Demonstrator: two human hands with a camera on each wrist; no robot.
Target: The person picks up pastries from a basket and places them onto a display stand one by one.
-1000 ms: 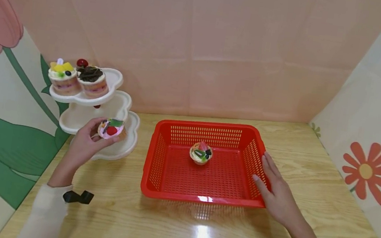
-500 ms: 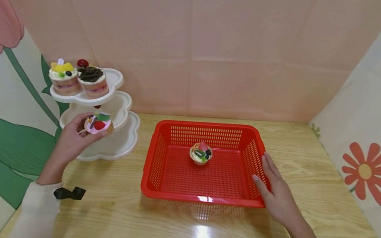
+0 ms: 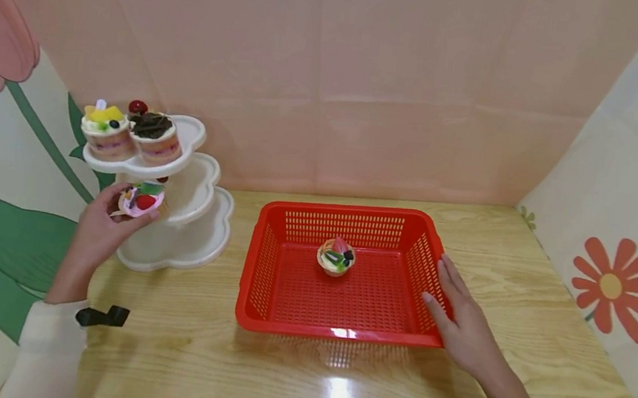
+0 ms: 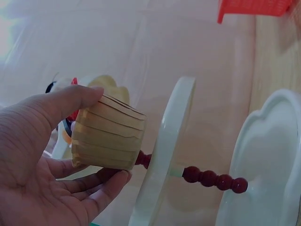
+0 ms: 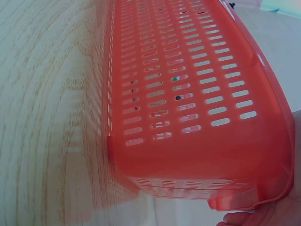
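A toy cupcake (image 3: pixel 140 198) with pink cream, a red berry and a green piece on top is pinched between the thumb and fingers of my left hand (image 3: pixel 95 225). Its pleated tan wrapper (image 4: pixel 109 134) shows in the left wrist view. This hand is beside the middle tier of a white three-tier cake stand (image 3: pixel 197 236); whether cupcake and tier touch, I cannot tell. Over the right rim of a red plastic basket (image 3: pixel 337 329), my right hand (image 3: pixel 463 325) grips with its thumb inside. Another toy cupcake (image 3: pixel 336 257) sits in the basket, left of its middle.
Two toy cakes, one fruit-topped (image 3: pixel 108 132) and one chocolate-topped (image 3: pixel 156 137), stand on the top tier. Dark red beaded posts (image 4: pixel 214 179) join the tiers. Everything rests on a wooden table (image 3: pixel 196 372), with a pink wall covering (image 3: pixel 324 77) behind.
My left hand has moved left with the cupcake, along the front of the cake stand toward its left side. My right hand and the basket have stayed in place.
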